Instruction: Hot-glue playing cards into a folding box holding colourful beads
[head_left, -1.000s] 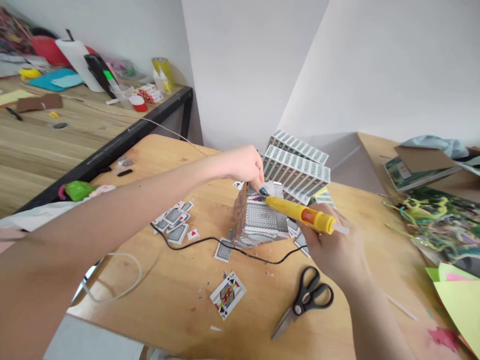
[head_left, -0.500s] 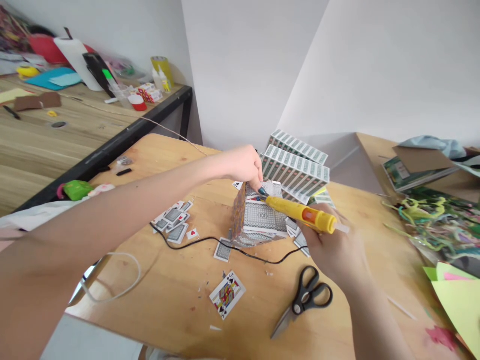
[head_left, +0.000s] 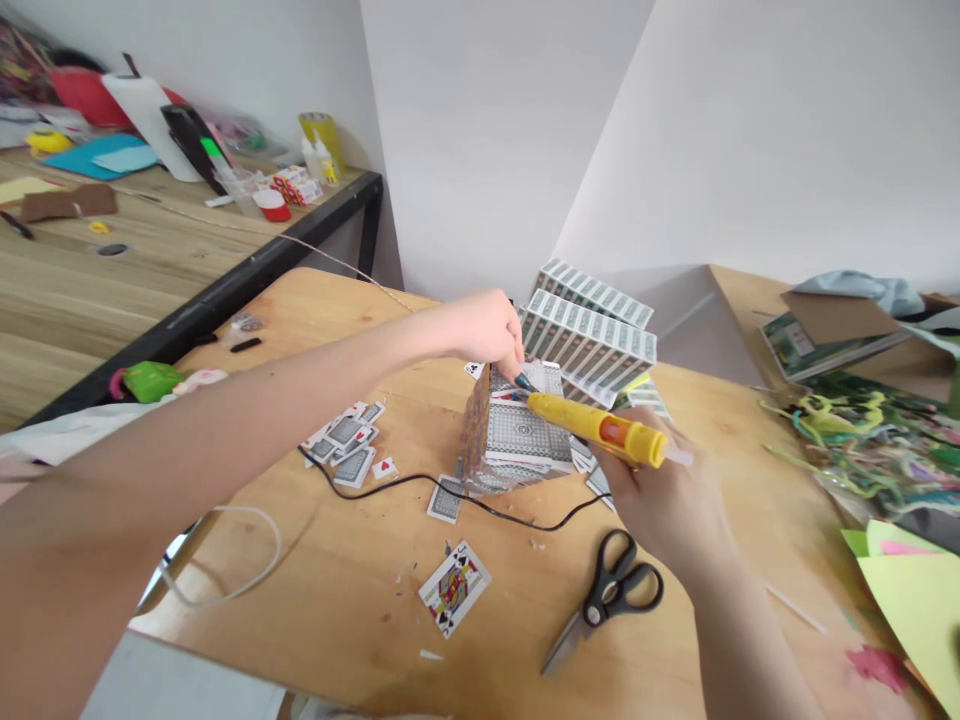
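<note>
My right hand is closed around a yellow glue gun, whose dark nozzle touches the top edge of a small box built from playing cards. My left hand reaches over from the left and pinches the top corner of that card box, right by the nozzle. The gun's black cord trails across the wooden table. Behind the box stands a stepped structure of green-backed cards.
Black-handled scissors lie near my right wrist. A face card and several loose cards lie on the table. Paper scraps and green strands crowd the right. A second cluttered table stands at left.
Almost nothing differs. Both hands stay on the card box and glue gun; the view has shifted very slightly.
</note>
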